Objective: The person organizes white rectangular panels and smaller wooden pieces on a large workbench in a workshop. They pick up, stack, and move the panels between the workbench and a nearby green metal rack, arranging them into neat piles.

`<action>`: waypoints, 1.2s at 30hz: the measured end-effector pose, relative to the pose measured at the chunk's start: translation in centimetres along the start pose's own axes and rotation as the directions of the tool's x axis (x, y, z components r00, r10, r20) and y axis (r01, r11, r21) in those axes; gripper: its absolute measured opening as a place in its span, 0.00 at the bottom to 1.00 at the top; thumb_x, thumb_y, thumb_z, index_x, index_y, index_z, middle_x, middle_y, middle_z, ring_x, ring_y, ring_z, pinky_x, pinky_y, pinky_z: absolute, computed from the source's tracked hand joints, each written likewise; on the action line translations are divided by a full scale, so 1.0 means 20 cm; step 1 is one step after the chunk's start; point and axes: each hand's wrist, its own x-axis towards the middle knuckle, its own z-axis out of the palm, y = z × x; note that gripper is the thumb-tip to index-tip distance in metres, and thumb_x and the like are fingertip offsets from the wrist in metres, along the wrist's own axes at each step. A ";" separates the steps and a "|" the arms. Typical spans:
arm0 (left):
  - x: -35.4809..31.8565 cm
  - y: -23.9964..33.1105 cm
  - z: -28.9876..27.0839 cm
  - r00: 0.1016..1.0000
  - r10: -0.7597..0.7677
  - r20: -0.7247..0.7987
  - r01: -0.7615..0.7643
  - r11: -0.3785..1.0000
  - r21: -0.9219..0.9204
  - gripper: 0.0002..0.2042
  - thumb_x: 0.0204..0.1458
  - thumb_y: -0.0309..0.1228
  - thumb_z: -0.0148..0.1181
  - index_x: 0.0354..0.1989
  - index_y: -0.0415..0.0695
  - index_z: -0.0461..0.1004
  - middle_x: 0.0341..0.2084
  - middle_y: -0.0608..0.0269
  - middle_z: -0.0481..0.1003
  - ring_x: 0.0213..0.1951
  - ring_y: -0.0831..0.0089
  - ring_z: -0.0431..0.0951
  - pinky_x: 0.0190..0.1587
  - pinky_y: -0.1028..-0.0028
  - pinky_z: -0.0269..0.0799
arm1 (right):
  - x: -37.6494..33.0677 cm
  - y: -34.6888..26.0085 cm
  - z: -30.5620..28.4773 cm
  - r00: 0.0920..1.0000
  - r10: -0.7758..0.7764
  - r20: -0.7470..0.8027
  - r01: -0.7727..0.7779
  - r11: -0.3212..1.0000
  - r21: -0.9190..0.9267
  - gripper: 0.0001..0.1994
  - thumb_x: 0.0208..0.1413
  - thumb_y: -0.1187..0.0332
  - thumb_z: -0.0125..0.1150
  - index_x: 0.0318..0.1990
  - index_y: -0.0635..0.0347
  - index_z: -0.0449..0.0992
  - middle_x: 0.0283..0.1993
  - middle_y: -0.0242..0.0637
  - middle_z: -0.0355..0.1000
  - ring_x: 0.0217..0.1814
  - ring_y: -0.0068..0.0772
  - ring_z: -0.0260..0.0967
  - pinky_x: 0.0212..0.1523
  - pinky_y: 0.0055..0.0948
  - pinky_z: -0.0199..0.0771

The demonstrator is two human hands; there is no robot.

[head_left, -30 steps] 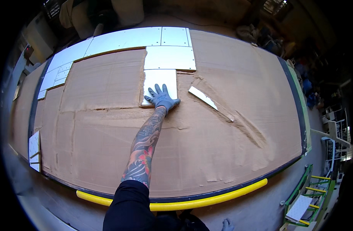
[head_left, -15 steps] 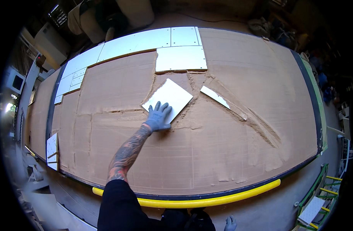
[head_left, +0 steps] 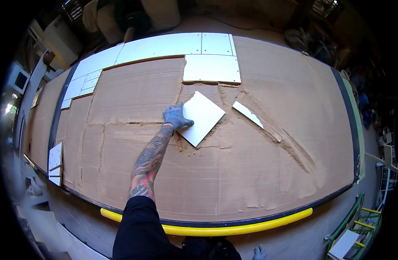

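A white, roughly square panel (head_left: pixel 203 118) with a ragged upper-left corner lies turned at an angle on the dusty brown table surface. My left hand (head_left: pixel 176 116), in a grey glove, grips its left edge, with the thumb on the white face and the other fingers at the rim. Brown dust is heaped along the panel's lower edges. To the right rests a narrow white offcut (head_left: pixel 250 113), slanting down toward the right beside a ridge of dust. My right hand (head_left: pixel 259 252), also gloved, hangs low beyond the table's near edge; its fingers are mostly cut off by the frame.
White drilled panels (head_left: pixel 160 48) line the table's far left side, and another white panel (head_left: pixel 212 68) juts inward from them. Small white pieces (head_left: pixel 55 162) are stacked at the left edge. A yellow bar (head_left: pixel 233 228) runs along the near edge. A green rack (head_left: pixel 353 229) stands at lower right.
My left hand has gone from lying on the panel's lower-left part to gripping its left edge. The whole view has shifted slightly. My right hand stays low.
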 end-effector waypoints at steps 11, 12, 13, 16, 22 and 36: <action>-0.32 0.32 0.29 1.000 -0.013 -0.002 0.013 0.979 -0.201 0.41 0.42 0.48 0.67 0.66 0.45 0.61 0.54 0.42 0.71 0.56 0.48 0.72 0.59 0.55 0.68 | 0.34 -0.66 0.11 0.995 -0.061 -0.080 0.071 0.989 0.131 0.17 0.63 0.68 0.58 0.55 0.73 0.74 0.54 0.50 0.76 0.54 0.41 0.74 0.58 0.34 0.72; -0.35 0.35 0.31 1.000 -0.015 0.003 0.016 0.975 -0.221 0.41 0.42 0.47 0.67 0.66 0.45 0.62 0.54 0.42 0.71 0.56 0.48 0.72 0.59 0.55 0.69 | 0.41 -0.60 0.14 0.987 -0.114 -0.109 0.129 0.983 0.132 0.18 0.62 0.70 0.58 0.54 0.75 0.74 0.53 0.50 0.76 0.53 0.39 0.74 0.57 0.33 0.72; -0.37 0.38 0.33 1.000 -0.022 0.002 0.022 0.971 -0.238 0.40 0.42 0.47 0.67 0.65 0.44 0.62 0.53 0.42 0.71 0.56 0.47 0.72 0.59 0.54 0.69 | 0.52 -0.72 0.18 0.978 -0.183 -0.098 0.193 0.975 0.109 0.18 0.62 0.69 0.59 0.54 0.74 0.74 0.53 0.51 0.76 0.53 0.40 0.74 0.57 0.34 0.72; -0.45 0.42 0.44 0.996 -0.003 -0.084 -0.020 0.960 -0.280 0.32 0.43 0.43 0.69 0.57 0.46 0.66 0.50 0.44 0.72 0.53 0.48 0.75 0.54 0.54 0.72 | 0.83 -1.18 0.32 0.897 -0.441 -0.027 0.442 0.895 0.055 0.19 0.59 0.68 0.60 0.55 0.70 0.75 0.52 0.51 0.76 0.56 0.44 0.73 0.59 0.37 0.70; -0.66 0.44 0.62 0.993 -0.086 -0.084 0.008 0.745 -0.667 0.34 0.41 0.44 0.69 0.56 0.41 0.66 0.47 0.38 0.72 0.52 0.45 0.74 0.56 0.53 0.70 | 1.23 -1.84 0.67 0.836 -0.540 0.100 0.511 0.831 0.218 0.26 0.57 0.64 0.63 0.61 0.70 0.70 0.61 0.54 0.70 0.63 0.47 0.68 0.64 0.39 0.65; -0.70 0.48 0.34 0.997 0.060 0.052 0.017 0.485 -0.874 0.25 0.41 0.45 0.67 0.42 0.34 0.79 0.32 0.43 0.81 0.34 0.54 0.83 0.43 0.62 0.78 | 1.32 -1.62 0.71 0.881 -0.349 0.319 0.264 0.923 0.282 0.25 0.63 0.61 0.60 0.62 0.70 0.68 0.53 0.42 0.74 0.35 0.23 0.69 0.29 0.22 0.70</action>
